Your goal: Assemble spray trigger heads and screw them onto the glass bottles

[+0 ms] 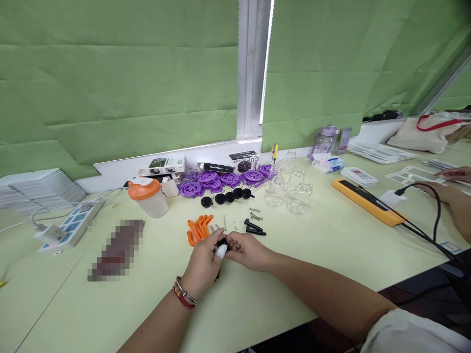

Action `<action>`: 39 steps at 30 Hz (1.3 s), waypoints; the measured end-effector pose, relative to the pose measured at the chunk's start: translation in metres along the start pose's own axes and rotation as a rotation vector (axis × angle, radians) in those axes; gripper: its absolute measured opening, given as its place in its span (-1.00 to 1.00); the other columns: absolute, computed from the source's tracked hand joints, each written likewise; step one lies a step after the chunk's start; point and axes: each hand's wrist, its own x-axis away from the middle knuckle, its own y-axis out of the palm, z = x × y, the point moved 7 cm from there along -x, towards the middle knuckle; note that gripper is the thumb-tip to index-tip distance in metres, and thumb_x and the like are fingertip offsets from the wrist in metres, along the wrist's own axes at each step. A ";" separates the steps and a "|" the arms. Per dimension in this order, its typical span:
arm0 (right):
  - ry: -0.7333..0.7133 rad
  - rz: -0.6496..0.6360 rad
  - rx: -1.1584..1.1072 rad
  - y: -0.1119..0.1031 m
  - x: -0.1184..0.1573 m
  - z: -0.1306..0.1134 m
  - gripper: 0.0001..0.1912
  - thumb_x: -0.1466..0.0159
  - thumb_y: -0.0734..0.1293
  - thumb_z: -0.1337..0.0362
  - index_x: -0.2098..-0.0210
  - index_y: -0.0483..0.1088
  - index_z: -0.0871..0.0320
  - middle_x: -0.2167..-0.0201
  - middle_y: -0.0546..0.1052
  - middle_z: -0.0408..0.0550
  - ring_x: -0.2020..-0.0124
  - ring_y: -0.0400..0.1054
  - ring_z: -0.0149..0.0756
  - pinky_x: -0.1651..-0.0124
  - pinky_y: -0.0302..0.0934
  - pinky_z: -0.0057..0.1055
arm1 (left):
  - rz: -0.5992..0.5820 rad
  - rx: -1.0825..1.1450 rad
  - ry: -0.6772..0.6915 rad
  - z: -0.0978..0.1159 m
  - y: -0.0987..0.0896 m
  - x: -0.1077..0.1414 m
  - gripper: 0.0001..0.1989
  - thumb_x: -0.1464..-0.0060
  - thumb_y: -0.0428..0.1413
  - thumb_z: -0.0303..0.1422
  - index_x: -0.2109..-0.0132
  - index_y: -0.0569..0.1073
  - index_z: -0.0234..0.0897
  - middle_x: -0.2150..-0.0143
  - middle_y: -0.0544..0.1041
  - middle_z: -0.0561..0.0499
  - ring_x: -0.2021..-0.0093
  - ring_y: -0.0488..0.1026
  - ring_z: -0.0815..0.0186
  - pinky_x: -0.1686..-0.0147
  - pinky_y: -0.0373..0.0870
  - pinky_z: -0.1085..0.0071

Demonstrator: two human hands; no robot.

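Note:
My left hand (204, 257) and my right hand (248, 251) meet over the table, both closed around a small black part (222, 243). Its shape is mostly hidden by my fingers. A white wrap covers my left thumb. Just beyond my left hand lie several curved orange levers (199, 228), with metal screws (225, 223) beside them. Two black tapered pieces (254, 227) rest past my right hand, and small coil springs (255, 214) lie behind those. Farther back is a row of round black parts (228, 196).
Purple openwork discs (209, 179) and small boxes (167, 165) line the wall. Clear glass vessels (297, 198) stand right of them. An orange-lidded cup (152, 198) and a white power strip (75, 228) are left; a yellow power strip (368, 202) and another person's hands (441, 191) are right.

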 end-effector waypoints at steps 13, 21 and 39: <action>-0.019 0.051 0.147 -0.033 -0.003 -0.009 -0.89 -0.09 0.38 0.28 0.39 0.41 0.17 0.44 0.44 -0.14 0.42 0.28 -0.39 0.36 0.14 -0.48 | 0.017 0.172 -0.147 -0.013 0.000 -0.002 -0.74 0.02 0.09 -0.38 0.13 0.46 -0.31 0.36 0.47 -0.04 0.35 0.41 0.28 0.27 0.36 0.28; 0.241 0.501 0.440 -0.132 -0.002 0.039 -0.86 -0.15 0.27 0.28 0.39 0.46 0.17 0.40 0.49 -0.06 0.41 0.32 -0.33 0.33 0.16 -0.43 | -0.101 0.080 -0.057 0.005 0.005 0.000 -0.81 0.00 0.06 -0.40 0.20 0.49 -0.28 0.40 0.41 0.00 0.42 0.32 0.35 0.37 0.31 0.39; 0.335 0.433 0.686 -0.138 -0.016 0.060 -0.83 -0.17 0.29 0.28 0.36 0.53 0.13 0.22 0.49 0.02 0.24 0.34 -0.22 0.33 0.06 -0.42 | -0.160 0.073 -0.067 0.007 0.010 0.001 -0.83 -0.02 0.04 -0.38 0.21 0.45 -0.27 0.39 0.38 0.01 0.41 0.29 0.35 0.36 0.29 0.41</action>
